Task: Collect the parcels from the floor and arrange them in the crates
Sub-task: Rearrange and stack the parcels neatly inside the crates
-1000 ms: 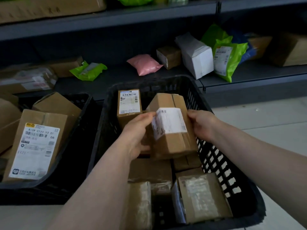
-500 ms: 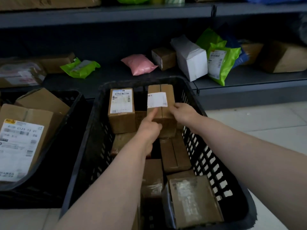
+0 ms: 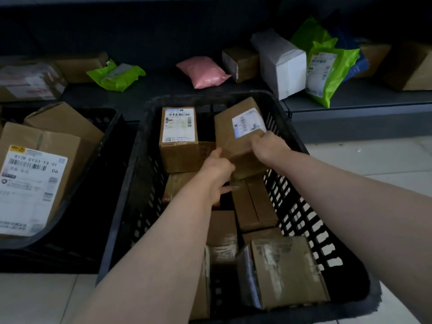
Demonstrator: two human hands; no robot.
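A brown parcel [image 3: 236,139] is held over the far right part of the black crate [image 3: 304,206], tilted, its long axis running near to far and leaning a little right at the far end. Its white label [image 3: 249,122] is turned up, at the far end. The near left edge is gripped by the left hand [image 3: 218,174], fingers curled under. The near right corner is pinched by the right hand [image 3: 268,148]. A labelled box [image 3: 178,139] stands just left of it.

both hands [image 3: 218,170] [image 3: 268,146] hold a tilted parcel [image 3: 236,136] over the black crate [image 3: 140,183]
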